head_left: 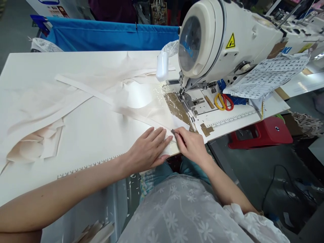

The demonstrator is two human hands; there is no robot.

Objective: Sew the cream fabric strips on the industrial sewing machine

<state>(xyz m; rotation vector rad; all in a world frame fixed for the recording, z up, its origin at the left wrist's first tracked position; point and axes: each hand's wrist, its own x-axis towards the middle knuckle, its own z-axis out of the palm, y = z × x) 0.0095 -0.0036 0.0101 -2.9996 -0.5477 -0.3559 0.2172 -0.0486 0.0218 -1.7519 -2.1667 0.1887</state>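
My left hand (149,147) lies flat on cream fabric (141,116) at the table's front edge, fingers stretched out and holding nothing. Close to its fingertips, my right hand (191,143) pinches a small dark piece (173,131) between thumb and fingers; its kind is too small to make out. That piece touches or hovers just over the fabric's edge; I cannot tell which. Long strips of the fabric run from my hands across the table to the left. Beyond my right hand stands a white sewing machine (202,44), its needle area over a brown taped patch (177,106).
Scissors with yellow and red handles (224,102) lie beside the machine bed. Measuring tapes (233,118) are fixed along the white table (86,141). A printed cloth (268,76) hangs from the machine. A red stool (263,133) stands right, and a blue cloth barrier (108,35) runs behind.
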